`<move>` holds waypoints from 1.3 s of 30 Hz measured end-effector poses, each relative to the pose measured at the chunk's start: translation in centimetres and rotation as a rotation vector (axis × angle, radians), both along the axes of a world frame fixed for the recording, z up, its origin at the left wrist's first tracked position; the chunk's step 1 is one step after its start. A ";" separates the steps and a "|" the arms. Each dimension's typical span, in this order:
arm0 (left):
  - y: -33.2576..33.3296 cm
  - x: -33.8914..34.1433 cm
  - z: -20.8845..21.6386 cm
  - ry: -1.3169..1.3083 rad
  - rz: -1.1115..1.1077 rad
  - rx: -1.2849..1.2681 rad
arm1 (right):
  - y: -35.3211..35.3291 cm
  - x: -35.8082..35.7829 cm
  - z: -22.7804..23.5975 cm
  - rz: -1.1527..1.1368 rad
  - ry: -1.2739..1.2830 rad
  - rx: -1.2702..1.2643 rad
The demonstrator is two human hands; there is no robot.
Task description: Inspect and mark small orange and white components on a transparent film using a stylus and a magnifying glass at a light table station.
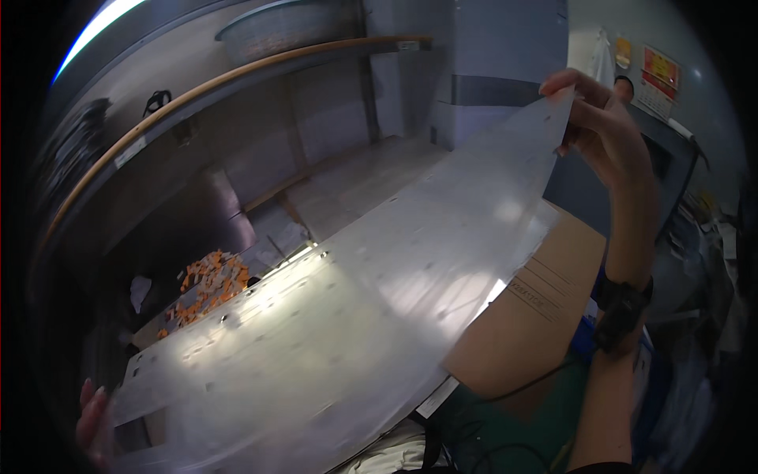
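Though wide apart, hands [598, 126] at sheet [316, 340]

A row of dark letters [527, 294] is running across the brown carton [501, 340]. Two white labels [130, 152] are sitting along the shelf edge [316, 48], their print too small for reading. Red-and-yellow posters [662, 67] are hanging on the wall [714, 95], their characters blurring.

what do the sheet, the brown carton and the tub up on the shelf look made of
Sheet: glossy, perhaps plastic or film-covered metal; bright reflections show, but can't settle which. Brown carton: probably matte cardboard, tan with printed lines. Tub: likely smooth plastic, bluish with a rounded rim.
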State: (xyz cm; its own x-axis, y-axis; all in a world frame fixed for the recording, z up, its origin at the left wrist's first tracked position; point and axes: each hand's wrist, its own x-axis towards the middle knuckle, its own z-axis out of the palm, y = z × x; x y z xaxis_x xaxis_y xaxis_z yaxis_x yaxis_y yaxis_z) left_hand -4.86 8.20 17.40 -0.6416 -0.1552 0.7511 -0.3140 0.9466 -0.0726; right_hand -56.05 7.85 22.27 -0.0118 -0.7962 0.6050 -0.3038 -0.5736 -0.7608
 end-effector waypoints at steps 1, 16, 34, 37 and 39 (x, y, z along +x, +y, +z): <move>-1.0 -1.9 0.4 -0.060 -0.038 -0.056 | 0.6 -1.6 -0.8 -0.024 -0.001 -0.008; -9.1 -24.1 -8.9 -0.402 -0.125 -0.091 | -0.9 -17.0 -14.3 -0.653 -0.318 0.342; -10.3 -27.4 -15.8 -0.558 -0.201 0.194 | -5.3 -20.3 -21.2 -1.177 0.127 0.540; -10.5 -27.0 -16.0 -0.547 -0.213 0.212 | -5.5 -20.2 -21.4 -1.209 0.175 0.553; -10.5 -26.9 -16.1 -0.594 -0.227 0.221 | -5.8 -20.2 -21.5 -1.236 0.234 0.540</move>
